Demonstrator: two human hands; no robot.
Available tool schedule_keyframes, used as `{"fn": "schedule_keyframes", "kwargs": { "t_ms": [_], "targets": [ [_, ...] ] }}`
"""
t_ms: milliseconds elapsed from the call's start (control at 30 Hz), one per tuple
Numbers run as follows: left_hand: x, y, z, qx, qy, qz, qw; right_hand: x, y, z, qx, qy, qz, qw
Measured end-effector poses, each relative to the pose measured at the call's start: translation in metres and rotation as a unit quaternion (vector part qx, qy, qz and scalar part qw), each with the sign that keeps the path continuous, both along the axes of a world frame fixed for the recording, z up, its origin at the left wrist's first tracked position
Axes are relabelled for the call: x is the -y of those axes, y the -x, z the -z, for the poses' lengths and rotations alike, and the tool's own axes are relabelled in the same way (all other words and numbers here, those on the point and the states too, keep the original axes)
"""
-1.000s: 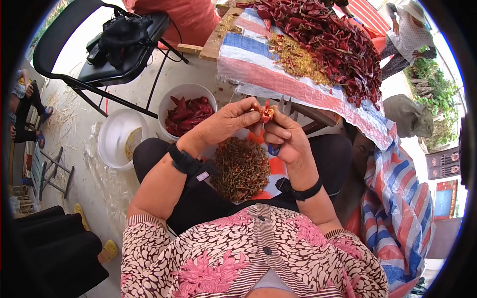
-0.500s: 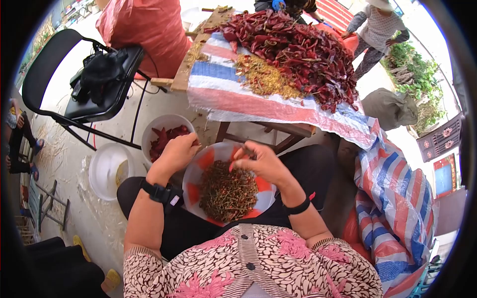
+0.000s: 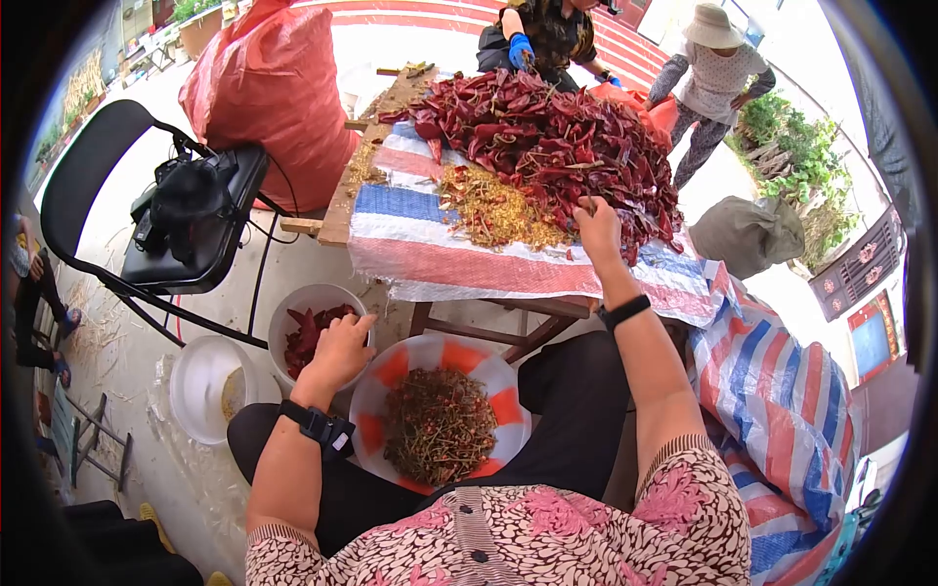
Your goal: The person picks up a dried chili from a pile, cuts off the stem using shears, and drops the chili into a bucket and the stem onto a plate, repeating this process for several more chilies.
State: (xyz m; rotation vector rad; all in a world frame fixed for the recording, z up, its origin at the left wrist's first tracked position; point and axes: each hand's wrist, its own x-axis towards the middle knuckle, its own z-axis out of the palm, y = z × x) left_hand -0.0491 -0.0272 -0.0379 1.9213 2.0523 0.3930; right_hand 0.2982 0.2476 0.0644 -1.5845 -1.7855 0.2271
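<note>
My left hand (image 3: 339,355) is over the near right side of a white bucket (image 3: 277,330) with dark red dried peppers (image 3: 305,337) inside. Its fingers look loosely apart, and nothing shows in them. At the near edge of the big heap of red peppers (image 3: 557,127) on the table, my right hand (image 3: 598,232) is closed, with a small dark thing between its fingertips that I cannot make out. An orange-and-white basin (image 3: 467,356) sits between my legs, holding a heap of stems and small red bits (image 3: 440,425).
Yellow seeds (image 3: 498,210) lie on the striped sheet (image 3: 420,264) over the table. A black chair (image 3: 200,264) and a red sack (image 3: 274,117) stand left. An empty-looking white tub (image 3: 200,391) is below. Two people are beyond the table, one wearing blue gloves (image 3: 521,51).
My right hand has moved from above the basin up and forward to the pepper heap. My left hand has shifted down and left, to the bucket. The view has tilted up a little.
</note>
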Motion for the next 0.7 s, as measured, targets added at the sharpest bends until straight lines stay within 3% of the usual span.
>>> {"fn": "schedule_keyframes", "kwargs": {
  "t_ms": [167, 300, 433, 467, 533, 633, 700],
  "targets": [
    [-0.002, -0.006, -0.006, 0.037, 0.088, 0.046, 0.994, -0.045, 0.009, 0.003, 0.067, 0.040, 0.105, 0.991],
    [-0.001, -0.007, -0.011, 0.038, 0.120, 0.054, 0.991, -0.052, 0.012, 0.006, 0.081, 0.027, 0.120, 0.989],
    [-0.002, -0.009, -0.015, 0.039, 0.090, 0.068, 0.993, -0.057, -0.004, 0.003, -0.063, -0.049, 0.091, 0.993],
    [-0.002, -0.009, -0.016, 0.047, 0.076, 0.072, 0.993, -0.068, -0.014, 0.011, -0.099, -0.129, 0.033, 0.986],
    [-0.006, -0.010, -0.015, 0.117, 0.053, 0.091, 0.988, -0.052, -0.014, -0.003, -0.396, 0.035, -0.058, 0.916],
    [-0.006, -0.021, -0.031, 0.254, 0.007, 0.095, 0.962, 0.009, 0.013, -0.025, -0.612, 0.192, -0.128, 0.756],
    [-0.009, -0.025, -0.030, 0.331, -0.026, 0.109, 0.937, 0.048, 0.026, -0.027, -0.665, 0.332, -0.174, 0.646]
  ]
}}
